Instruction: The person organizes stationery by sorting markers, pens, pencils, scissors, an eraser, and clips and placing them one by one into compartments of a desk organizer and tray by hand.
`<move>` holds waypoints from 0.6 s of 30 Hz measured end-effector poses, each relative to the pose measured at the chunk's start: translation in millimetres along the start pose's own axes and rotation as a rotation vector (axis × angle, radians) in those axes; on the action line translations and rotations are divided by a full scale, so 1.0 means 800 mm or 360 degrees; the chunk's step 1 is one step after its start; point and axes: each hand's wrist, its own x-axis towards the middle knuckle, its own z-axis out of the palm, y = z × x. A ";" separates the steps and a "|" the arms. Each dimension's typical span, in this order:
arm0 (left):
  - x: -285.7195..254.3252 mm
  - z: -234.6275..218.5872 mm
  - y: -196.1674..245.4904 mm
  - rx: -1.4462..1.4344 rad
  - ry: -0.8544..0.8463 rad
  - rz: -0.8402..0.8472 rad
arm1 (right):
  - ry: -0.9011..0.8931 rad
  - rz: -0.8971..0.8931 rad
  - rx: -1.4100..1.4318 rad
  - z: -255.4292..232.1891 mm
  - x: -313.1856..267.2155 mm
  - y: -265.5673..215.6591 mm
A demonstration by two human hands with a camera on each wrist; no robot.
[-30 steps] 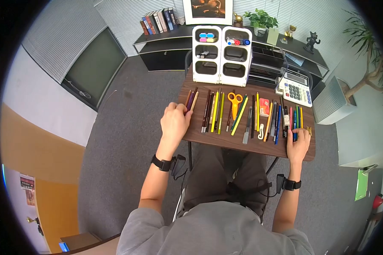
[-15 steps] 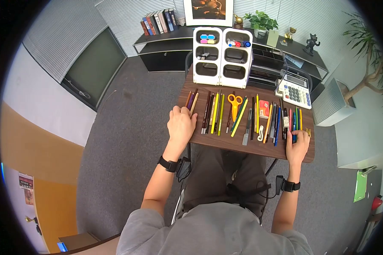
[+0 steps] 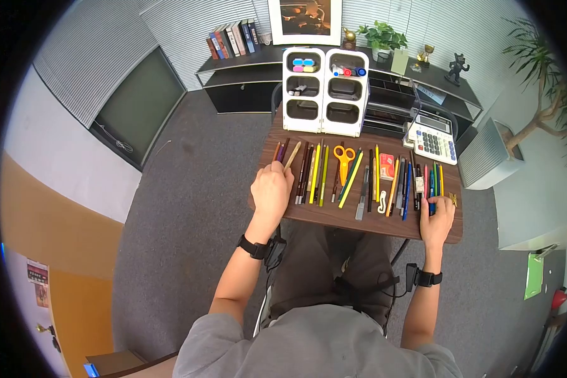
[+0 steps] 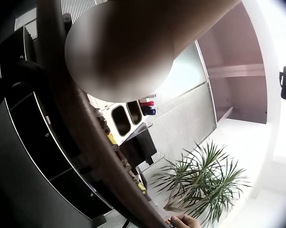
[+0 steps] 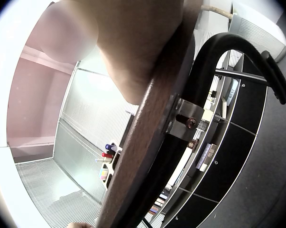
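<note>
Overhead view of a brown surface (image 3: 309, 215), read as a clock dial with twelve at its far edge. Upper left, beyond the dial at about ten o'clock: a row of books (image 3: 232, 39), spine lettering too small to read. At nine, the left hand (image 3: 271, 191), its fingers loosely bent over the near ends of the left-hand pencils (image 3: 281, 150); whether it pinches any cannot be told. A pale pencil (image 3: 292, 155) slants beside its thumb side. At eleven stands a white organiser (image 3: 323, 94) of two columns, three compartments each: the upper left one contains blue, pink and yellow highlighters (image 3: 303, 65), the middle left one small white and dark items (image 3: 298, 90), the upper right one markers (image 3: 348, 71) with blue and red ends. Just off centre toward eleven lie orange scissors (image 3: 344, 165) among a row of pencils; a red-and-white box (image 3: 387, 167), its print illegible, lies to their right, above a white S-shaped piece (image 3: 382, 202). Toward one, beyond the dial, is a blue sign (image 3: 430, 94); the right wrist view shows its word, "BEST". Between one and two sits a white calculator (image 3: 433, 138), key markings too small to read. Between three and four, the right hand (image 3: 438, 220) is partly open, its fingers resting on the near ends of the right-hand pencils (image 3: 435, 177); any grip cannot be told.
</note>
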 end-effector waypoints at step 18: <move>0.209 0.028 0.021 -0.0118 0.0163 0.0240 | 0.0013 -0.0003 0.0006 -0.001 -0.001 -0.001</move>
